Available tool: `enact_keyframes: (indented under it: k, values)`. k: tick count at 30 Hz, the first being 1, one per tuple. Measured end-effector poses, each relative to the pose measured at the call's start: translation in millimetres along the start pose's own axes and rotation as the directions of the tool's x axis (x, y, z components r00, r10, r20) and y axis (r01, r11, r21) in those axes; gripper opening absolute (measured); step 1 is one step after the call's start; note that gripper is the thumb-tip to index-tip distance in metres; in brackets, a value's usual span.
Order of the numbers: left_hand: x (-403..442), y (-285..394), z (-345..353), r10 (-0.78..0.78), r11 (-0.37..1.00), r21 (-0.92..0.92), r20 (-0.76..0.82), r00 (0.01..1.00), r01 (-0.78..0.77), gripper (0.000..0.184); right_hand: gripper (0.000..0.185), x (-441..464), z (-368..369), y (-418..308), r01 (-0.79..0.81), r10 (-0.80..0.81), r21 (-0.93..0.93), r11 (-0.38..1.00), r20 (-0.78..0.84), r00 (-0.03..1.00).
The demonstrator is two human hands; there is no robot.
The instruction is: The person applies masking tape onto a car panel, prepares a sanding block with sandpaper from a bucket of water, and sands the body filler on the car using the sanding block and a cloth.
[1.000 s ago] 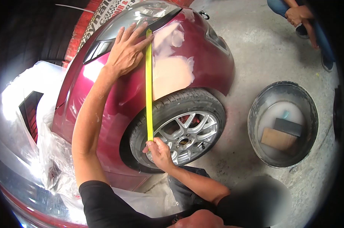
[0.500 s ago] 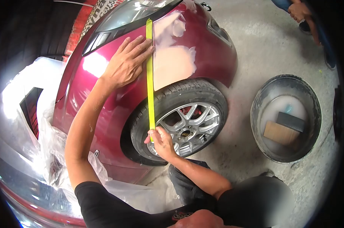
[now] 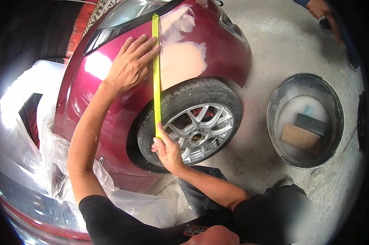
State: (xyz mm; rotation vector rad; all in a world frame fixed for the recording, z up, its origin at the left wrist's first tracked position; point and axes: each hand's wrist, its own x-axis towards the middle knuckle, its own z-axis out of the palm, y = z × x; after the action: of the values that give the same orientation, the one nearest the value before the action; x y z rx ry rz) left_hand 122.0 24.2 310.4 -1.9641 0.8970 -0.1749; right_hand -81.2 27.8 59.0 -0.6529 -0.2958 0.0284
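A strip of yellow-green masking tape (image 3: 156,73) runs down a dark red car fender (image 3: 115,102), along the left edge of a beige filler patch (image 3: 182,61). My left hand (image 3: 131,63) lies flat on the paint with fingers spread, its fingertips at the tape's left edge. Low down, in front of the wheel (image 3: 196,136), my right hand (image 3: 169,153) pinches the tape's lower end. Its index finger points up along the strip. Between fender and hand, the tape spans the tyre (image 3: 145,130).
A black tub (image 3: 274,130) on the concrete floor holds cloudy water, a dark block (image 3: 311,124) and a brown block (image 3: 299,137). Clear plastic sheeting (image 3: 56,159) drapes at the left. Another person's hand (image 3: 317,8) and shoes show at the top right.
The view has shifted slightly, so the car sits higher in the picture. My right index finger has straightened up along the tape. My left hand stays flat beside the tape.
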Motion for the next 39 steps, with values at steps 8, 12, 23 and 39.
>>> enact_keyframes:
  k: [8,12,23,39]
  values:
    - [0.8,-1.6,0.4,0.028,0.999,0.024,-0.032,0.999,-0.027,0.067,0.060,9.4,-4.6,-0.1,-0.092,0.091,0.033,0.995,0.041,0.995]
    - [1.0,-1.8,1.3,0.025,1.000,0.016,-0.040,0.999,-0.025,0.067,0.061,11.6,-8.7,-4.3,-0.152,0.150,0.030,0.988,0.057,0.987]
    - [-2.8,6.7,-1.6,-0.011,1.000,0.008,-0.007,1.000,0.011,0.071,0.059,24.8,-10.3,2.2,-0.231,0.229,0.023,0.973,0.063,0.971]
    - [-36.7,59.9,4.2,-0.160,0.956,-0.237,0.077,0.984,0.174,0.120,0.058,29.6,-11.3,-3.8,-0.246,0.242,0.064,0.967,0.065,0.968]
